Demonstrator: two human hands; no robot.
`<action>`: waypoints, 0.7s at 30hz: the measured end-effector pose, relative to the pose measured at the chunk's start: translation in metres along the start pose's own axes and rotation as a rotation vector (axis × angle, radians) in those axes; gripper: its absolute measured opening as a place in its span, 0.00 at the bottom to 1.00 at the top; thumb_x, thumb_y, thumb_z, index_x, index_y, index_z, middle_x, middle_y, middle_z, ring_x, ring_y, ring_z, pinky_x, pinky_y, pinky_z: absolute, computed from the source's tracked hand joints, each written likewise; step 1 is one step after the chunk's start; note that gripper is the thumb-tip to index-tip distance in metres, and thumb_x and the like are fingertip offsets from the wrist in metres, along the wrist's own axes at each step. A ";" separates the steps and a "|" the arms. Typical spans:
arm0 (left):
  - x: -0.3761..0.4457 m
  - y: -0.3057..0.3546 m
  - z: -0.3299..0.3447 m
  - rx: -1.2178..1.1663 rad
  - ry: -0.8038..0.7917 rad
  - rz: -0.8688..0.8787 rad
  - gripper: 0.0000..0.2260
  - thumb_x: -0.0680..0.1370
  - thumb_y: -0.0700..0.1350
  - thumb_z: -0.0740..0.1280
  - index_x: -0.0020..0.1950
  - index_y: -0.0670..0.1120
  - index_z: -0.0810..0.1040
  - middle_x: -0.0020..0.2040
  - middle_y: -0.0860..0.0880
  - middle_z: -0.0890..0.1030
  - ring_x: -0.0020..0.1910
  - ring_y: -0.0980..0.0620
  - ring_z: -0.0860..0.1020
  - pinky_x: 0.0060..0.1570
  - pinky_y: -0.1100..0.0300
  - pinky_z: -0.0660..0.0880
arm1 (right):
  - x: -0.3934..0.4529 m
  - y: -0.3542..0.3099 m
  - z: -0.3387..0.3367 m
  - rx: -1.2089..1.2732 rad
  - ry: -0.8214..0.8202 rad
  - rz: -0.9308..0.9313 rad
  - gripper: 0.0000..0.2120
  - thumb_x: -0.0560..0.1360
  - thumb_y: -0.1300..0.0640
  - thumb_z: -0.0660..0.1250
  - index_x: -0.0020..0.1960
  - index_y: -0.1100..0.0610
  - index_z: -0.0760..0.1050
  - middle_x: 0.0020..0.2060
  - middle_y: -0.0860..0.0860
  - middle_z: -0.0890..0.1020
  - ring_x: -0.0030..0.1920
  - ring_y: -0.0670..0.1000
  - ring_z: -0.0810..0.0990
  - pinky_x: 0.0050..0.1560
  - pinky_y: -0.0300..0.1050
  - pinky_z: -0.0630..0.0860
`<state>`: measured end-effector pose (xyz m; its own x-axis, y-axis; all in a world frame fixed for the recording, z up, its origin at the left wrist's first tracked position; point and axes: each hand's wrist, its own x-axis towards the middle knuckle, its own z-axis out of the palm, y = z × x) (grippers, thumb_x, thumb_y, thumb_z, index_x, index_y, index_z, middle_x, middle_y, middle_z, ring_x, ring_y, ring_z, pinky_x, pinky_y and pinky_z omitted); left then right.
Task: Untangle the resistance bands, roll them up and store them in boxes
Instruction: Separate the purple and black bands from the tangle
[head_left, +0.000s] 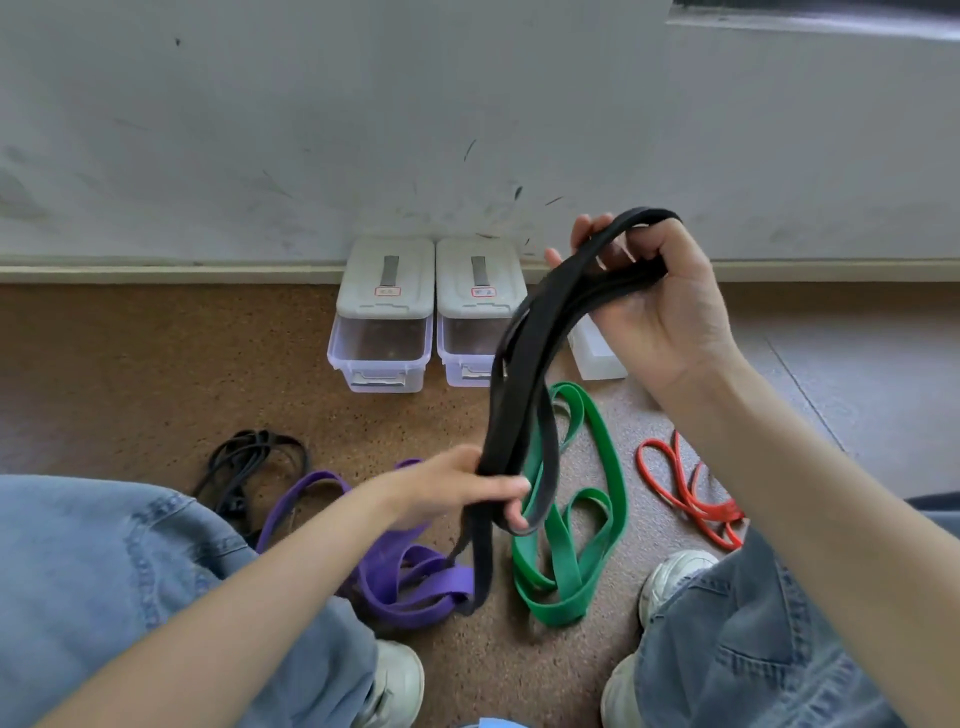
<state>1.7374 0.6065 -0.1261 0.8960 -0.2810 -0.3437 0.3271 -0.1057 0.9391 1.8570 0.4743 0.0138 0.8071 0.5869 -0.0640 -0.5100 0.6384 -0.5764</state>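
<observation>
A wide black resistance band (524, 364) stretches between my two hands in several strands. My right hand (660, 306) is raised and grips its upper loop. My left hand (457, 488) sits lower and pinches the strands together, with the band's tail hanging down to the floor. On the floor lie a purple band (410, 577), a green band (576, 545), a thin red band (685, 493) and a thin black band (249, 462). Two lidded clear boxes (384, 317) (475, 312) stand against the wall.
A third clear container (597, 353) stands partly hidden behind my right hand. My jeans-covered knees (104, 571) and pale shoes (670, 582) frame the bands. The brown speckled floor meets a grey wall with a low skirting strip (156, 273).
</observation>
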 end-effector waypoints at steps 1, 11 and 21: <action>-0.002 0.004 -0.011 -0.076 0.120 -0.033 0.06 0.78 0.43 0.65 0.42 0.44 0.78 0.35 0.50 0.81 0.40 0.51 0.81 0.53 0.56 0.75 | 0.003 -0.003 -0.004 -0.117 0.068 -0.029 0.10 0.76 0.66 0.57 0.38 0.62 0.72 0.32 0.54 0.79 0.41 0.52 0.80 0.62 0.53 0.73; -0.035 0.085 -0.062 0.438 0.595 0.044 0.08 0.72 0.44 0.72 0.47 0.50 0.74 0.36 0.54 0.80 0.33 0.59 0.78 0.35 0.65 0.72 | 0.000 0.017 -0.039 -1.830 -0.262 0.420 0.40 0.68 0.56 0.74 0.72 0.53 0.56 0.64 0.54 0.71 0.62 0.52 0.73 0.59 0.45 0.72; -0.052 0.140 -0.027 -0.255 0.303 0.404 0.22 0.68 0.31 0.63 0.61 0.45 0.69 0.43 0.45 0.79 0.40 0.51 0.80 0.39 0.59 0.79 | -0.026 0.066 -0.020 -1.081 -0.543 0.322 0.24 0.67 0.58 0.72 0.62 0.51 0.72 0.55 0.47 0.81 0.58 0.46 0.78 0.60 0.43 0.74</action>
<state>1.7445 0.6317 0.0229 0.9990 0.0389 0.0238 -0.0310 0.1980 0.9797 1.8087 0.4913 -0.0393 0.3333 0.9338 -0.1301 0.0517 -0.1559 -0.9864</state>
